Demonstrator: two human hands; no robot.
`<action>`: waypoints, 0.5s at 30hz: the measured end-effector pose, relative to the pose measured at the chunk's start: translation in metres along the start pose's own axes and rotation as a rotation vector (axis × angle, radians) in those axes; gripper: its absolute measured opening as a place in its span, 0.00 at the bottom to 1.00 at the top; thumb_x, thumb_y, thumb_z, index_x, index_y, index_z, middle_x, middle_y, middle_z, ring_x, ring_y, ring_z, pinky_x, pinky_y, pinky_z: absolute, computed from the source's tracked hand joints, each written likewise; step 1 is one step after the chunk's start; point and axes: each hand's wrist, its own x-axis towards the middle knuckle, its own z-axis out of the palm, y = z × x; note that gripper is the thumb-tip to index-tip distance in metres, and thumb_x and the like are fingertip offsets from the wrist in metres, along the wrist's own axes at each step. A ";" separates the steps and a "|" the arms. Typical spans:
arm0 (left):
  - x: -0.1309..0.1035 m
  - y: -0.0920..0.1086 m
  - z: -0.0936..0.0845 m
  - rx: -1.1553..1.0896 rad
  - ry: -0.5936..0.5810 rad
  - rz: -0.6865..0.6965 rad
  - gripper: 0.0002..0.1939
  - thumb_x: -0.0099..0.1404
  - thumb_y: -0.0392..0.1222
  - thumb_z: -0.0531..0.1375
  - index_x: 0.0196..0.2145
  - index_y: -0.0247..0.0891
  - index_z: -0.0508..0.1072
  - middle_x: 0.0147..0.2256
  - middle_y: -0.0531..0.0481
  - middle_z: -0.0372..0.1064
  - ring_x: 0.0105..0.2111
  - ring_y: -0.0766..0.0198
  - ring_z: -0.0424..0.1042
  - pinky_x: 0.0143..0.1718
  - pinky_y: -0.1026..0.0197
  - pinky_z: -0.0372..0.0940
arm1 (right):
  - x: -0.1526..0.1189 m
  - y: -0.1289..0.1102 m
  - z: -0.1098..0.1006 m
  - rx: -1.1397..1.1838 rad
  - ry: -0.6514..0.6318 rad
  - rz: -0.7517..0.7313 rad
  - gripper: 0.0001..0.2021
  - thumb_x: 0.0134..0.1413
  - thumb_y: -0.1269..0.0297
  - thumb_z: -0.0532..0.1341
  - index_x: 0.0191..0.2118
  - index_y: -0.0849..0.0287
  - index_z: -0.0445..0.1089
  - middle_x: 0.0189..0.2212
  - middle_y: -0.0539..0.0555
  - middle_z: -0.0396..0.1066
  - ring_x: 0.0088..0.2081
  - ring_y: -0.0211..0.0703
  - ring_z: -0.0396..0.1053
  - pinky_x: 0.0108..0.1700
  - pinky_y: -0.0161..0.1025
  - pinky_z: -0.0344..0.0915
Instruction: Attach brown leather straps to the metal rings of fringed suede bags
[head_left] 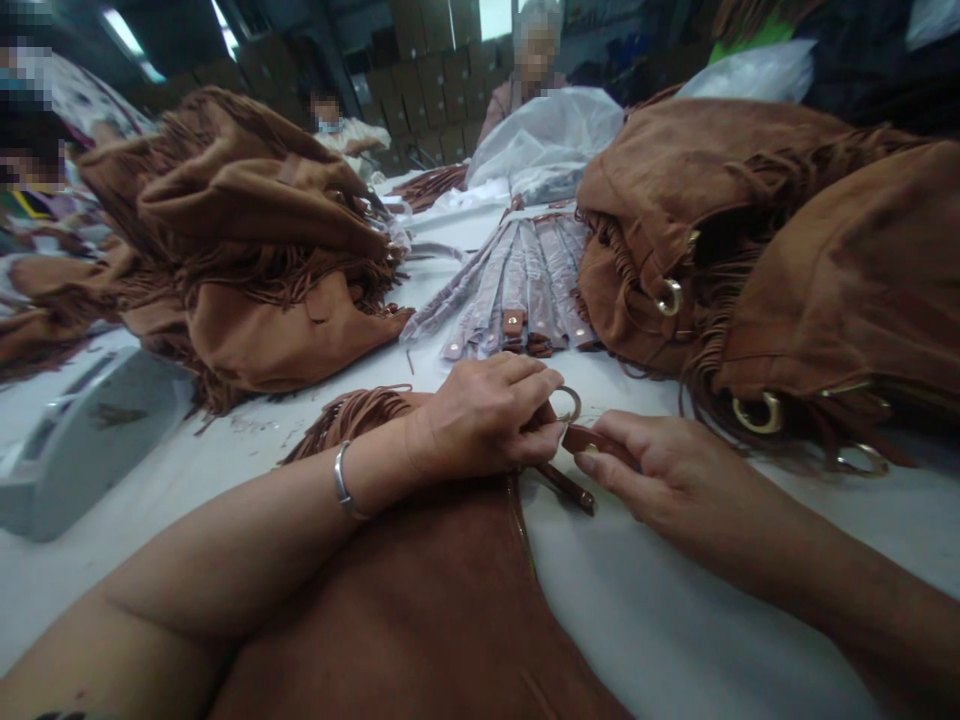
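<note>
A brown suede-like bag with fringe lies on the table in front of me. My left hand is closed at the bag's far corner, its fingers pinched beside a metal ring; the ring's lower part is hidden by the fingers. My right hand pinches a brown leather strap end between thumb and fingers, its tip close to the ring. Whether the tip passes through the ring, I cannot tell. Below the hands a thin brown zipper end sticks out over the table.
Piled fringed bags rise at the left, and more bags with metal rings at the right. Plastic-wrapped straps fan out between them. A grey tape dispenser-like object stands at the left. Several people work beyond the table.
</note>
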 end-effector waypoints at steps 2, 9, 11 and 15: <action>0.000 0.001 0.000 0.012 -0.003 0.004 0.10 0.62 0.42 0.54 0.35 0.33 0.70 0.33 0.45 0.71 0.34 0.62 0.71 0.36 0.61 0.68 | 0.000 0.000 0.001 -0.011 -0.003 -0.008 0.12 0.58 0.61 0.51 0.26 0.58 0.62 0.23 0.52 0.67 0.25 0.40 0.62 0.27 0.37 0.49; 0.003 0.004 -0.001 0.077 -0.002 0.038 0.10 0.62 0.40 0.53 0.34 0.31 0.71 0.35 0.42 0.72 0.36 0.60 0.72 0.38 0.59 0.70 | -0.001 0.001 0.009 -0.098 0.049 0.009 0.11 0.57 0.61 0.51 0.26 0.57 0.61 0.23 0.53 0.66 0.24 0.41 0.61 0.27 0.37 0.47; 0.003 0.006 -0.002 0.113 0.012 0.047 0.10 0.62 0.39 0.53 0.34 0.31 0.71 0.35 0.42 0.72 0.36 0.60 0.72 0.38 0.59 0.70 | -0.002 0.000 0.012 -0.105 0.075 0.018 0.11 0.57 0.61 0.50 0.25 0.57 0.60 0.22 0.53 0.65 0.24 0.41 0.60 0.27 0.38 0.47; 0.004 0.010 -0.003 0.177 0.021 0.030 0.10 0.62 0.38 0.52 0.33 0.32 0.71 0.35 0.42 0.73 0.37 0.60 0.72 0.40 0.58 0.71 | -0.002 -0.002 0.014 -0.106 0.094 0.038 0.10 0.56 0.61 0.51 0.25 0.57 0.58 0.22 0.53 0.65 0.23 0.41 0.60 0.27 0.38 0.47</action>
